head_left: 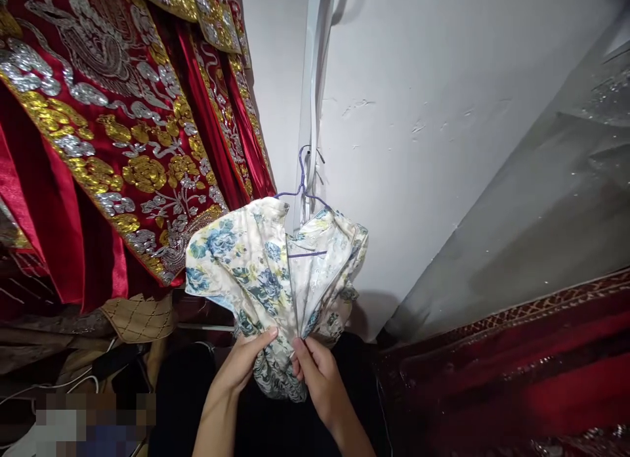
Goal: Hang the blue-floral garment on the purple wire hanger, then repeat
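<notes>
A cream garment with blue flowers [268, 273] hangs on a purple wire hanger [302, 181] hooked on a white wall fitting. My left hand [243, 364] pinches the left edge of the garment's front opening near its lower part. My right hand [315, 371] grips the right edge beside it. Both hands sit close together below the hanger, with the bunched fabric hanging between them.
Red robes with gold and silver embroidery [113, 135] hang at the left. A white wall [418, 115] stands behind. A clear plastic cover [556, 194] drapes over dark red fabric [516, 378] at the right. Cables and cloth lie at lower left.
</notes>
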Demonstrator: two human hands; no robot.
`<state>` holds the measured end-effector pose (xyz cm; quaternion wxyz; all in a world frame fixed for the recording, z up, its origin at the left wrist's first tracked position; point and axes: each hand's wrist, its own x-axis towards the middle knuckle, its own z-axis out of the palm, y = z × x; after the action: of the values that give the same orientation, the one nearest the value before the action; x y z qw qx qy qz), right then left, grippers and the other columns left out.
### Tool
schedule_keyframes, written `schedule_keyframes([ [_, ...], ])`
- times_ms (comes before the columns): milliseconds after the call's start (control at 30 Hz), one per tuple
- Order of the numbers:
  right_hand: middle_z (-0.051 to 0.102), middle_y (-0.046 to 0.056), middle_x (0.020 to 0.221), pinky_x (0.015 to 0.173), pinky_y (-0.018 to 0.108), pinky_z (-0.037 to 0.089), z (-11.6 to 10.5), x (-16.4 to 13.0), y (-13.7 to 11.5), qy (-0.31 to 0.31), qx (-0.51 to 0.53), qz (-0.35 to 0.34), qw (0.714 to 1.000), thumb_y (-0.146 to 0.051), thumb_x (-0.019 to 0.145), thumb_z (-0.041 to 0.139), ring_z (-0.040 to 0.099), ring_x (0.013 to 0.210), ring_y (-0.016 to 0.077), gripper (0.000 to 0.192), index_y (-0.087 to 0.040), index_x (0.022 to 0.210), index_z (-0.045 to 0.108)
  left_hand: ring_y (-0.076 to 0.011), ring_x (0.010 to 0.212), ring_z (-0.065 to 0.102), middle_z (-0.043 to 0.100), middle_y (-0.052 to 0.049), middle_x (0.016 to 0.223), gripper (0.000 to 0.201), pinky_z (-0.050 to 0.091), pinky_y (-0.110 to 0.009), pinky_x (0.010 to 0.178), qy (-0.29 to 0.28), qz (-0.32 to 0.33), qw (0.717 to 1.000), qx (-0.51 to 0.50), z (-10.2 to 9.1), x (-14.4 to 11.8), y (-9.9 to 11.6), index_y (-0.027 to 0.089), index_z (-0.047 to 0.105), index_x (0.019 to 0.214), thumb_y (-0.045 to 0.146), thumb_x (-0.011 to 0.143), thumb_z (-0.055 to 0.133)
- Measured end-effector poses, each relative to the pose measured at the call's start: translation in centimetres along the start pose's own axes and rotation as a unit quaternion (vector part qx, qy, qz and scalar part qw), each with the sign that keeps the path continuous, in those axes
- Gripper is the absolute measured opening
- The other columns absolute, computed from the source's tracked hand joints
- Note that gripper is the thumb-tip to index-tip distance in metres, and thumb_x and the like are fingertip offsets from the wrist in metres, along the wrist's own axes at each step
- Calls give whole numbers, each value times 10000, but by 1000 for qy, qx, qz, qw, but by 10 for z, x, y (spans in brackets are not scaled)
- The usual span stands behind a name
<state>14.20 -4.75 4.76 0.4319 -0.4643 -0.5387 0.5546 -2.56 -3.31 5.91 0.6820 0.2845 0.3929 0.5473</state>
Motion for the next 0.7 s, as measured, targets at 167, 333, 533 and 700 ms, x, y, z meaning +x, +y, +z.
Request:
schedule_keyframes([
  [167,566,3,676,618,271,398,-2,-5,1,-4,-39,-10,999,-571,941,540,510,638,150,421,-193,757,537,-348,1060,719,781,-170,1046,508,498,-469,1036,-21,-23,1000,-3,3,-1,-2,88,754,1102,396,712,862],
  [333,506,-8,592,573,270,347,-13,-6,5,57,-44,-12,997,-428,938,515,451,571,137,388,-205,624,479,-358,1081,713,780,-181,1038,428,480,-480,1060,-44,-59,997,-12,6,2,-21,86,781,994,411,724,853],
  [533,426,-32,569,566,266,328,-15,-4,2,79,-12,-18,997,-459,925,557,397,562,122,423,-213,609,419,-368,1206,656,783,-163,1046,390,431,-510,1124,-29,-58,998,-26,0,11,-28,110,774,1018,357,727,856],
  [700,379,-43,627,575,260,323,-19,-7,8,39,-45,-3,998,-520,956,541,372,595,117,448,-215,667,385,-370,1283,605,748,-171,1179,435,381,-512,1171,27,-70,997,-30,-12,13,-34,121,755,1090,313,717,872],
])
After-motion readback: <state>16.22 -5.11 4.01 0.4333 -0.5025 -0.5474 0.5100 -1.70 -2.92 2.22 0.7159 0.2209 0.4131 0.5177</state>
